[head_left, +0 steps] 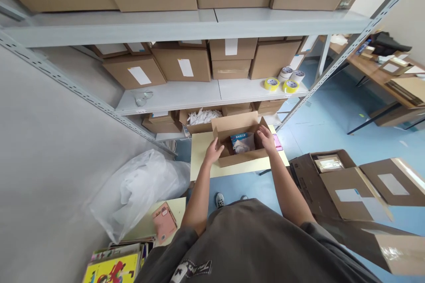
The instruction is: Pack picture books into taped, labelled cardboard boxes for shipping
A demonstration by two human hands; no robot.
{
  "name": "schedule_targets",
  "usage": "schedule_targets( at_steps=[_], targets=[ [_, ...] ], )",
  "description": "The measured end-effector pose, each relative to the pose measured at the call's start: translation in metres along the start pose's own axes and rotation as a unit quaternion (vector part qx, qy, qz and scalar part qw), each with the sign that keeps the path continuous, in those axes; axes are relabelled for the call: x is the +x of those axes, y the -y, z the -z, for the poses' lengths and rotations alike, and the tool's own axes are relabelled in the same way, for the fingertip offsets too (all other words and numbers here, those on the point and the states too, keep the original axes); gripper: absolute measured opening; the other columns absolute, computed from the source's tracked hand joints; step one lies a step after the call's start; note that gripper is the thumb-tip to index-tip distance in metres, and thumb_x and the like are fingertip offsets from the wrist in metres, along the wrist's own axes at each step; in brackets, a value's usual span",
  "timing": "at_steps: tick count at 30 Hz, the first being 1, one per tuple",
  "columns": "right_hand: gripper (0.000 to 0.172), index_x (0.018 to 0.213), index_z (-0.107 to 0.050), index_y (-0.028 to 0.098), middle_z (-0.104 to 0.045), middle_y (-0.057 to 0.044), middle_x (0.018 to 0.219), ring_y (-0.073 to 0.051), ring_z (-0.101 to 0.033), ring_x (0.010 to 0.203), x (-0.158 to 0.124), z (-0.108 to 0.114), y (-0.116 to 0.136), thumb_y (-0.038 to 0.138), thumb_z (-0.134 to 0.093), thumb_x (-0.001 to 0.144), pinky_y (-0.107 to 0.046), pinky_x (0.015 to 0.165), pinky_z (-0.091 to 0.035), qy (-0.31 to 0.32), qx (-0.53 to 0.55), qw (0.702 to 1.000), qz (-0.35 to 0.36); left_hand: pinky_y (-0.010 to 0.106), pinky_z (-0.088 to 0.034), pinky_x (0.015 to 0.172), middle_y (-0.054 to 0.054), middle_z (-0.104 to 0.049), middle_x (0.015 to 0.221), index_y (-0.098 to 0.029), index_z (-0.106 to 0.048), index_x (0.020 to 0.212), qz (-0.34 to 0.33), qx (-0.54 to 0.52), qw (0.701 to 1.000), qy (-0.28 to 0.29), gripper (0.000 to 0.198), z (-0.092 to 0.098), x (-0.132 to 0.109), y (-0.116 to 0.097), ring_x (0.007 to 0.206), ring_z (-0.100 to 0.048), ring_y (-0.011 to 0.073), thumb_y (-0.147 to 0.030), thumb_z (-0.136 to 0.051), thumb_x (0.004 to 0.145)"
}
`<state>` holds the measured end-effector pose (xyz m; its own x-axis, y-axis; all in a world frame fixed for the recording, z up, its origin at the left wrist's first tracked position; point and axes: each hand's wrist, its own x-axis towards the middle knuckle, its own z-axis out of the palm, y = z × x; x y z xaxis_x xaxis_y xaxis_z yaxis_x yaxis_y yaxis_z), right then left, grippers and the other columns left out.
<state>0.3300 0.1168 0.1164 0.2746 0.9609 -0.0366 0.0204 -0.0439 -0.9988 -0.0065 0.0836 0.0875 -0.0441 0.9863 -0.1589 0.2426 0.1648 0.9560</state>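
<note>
On a small cream table [202,159] stands a cardboard box [242,158] with its top flaps raised. Inside it lie a blue printed box [238,137] and a clear plastic bag [244,145], which partly covers the blue one. My left hand [213,151] grips the box at its left side, thumb toward the inside. At the opposite side, my right hand [266,138] has its fingers over the right flap and wall. A pink-edged flat item [277,142] lies on the table just right of the box, partly behind my wrist.
Metal shelving [166,97] with cartons stands ahead, holding tape rolls [290,86] and a carton of white filler [202,117]. A plastic sack [142,185] and books [113,269] are at left. Open cartons [345,190] sit on the floor at right, before a wooden desk [375,70].
</note>
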Motion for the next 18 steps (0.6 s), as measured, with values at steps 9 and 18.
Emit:
schedule_targets(
  at_steps=[9,18],
  targets=[
    [0.085,0.159,-0.058,0.022,-0.056,-0.014,0.166,-0.036,-0.05,0.155,0.006,0.052,0.0,0.063,-0.077,0.087,-0.053,0.13,-0.04,-0.016,-0.121,0.992,0.035,0.051,-0.027,0.135,0.013,-0.049,0.171,-0.023,-0.074,0.14,-0.039,0.292,0.943,0.153,0.049,-0.018,0.007,0.026,0.165,-0.032,0.0355,-0.031,-0.074,0.092],
    [0.071,0.151,-0.068,0.025,-0.063,-0.01,0.16,-0.033,-0.055,0.152,0.027,0.1,-0.019,0.072,-0.049,0.102,-0.055,0.13,-0.04,0.17,-0.189,0.967,-0.027,0.05,-0.029,0.137,0.01,-0.044,0.174,-0.019,-0.057,0.161,-0.109,0.44,0.85,0.27,0.089,0.016,0.013,0.03,0.168,-0.03,0.0286,-0.001,-0.059,0.074]
  ],
)
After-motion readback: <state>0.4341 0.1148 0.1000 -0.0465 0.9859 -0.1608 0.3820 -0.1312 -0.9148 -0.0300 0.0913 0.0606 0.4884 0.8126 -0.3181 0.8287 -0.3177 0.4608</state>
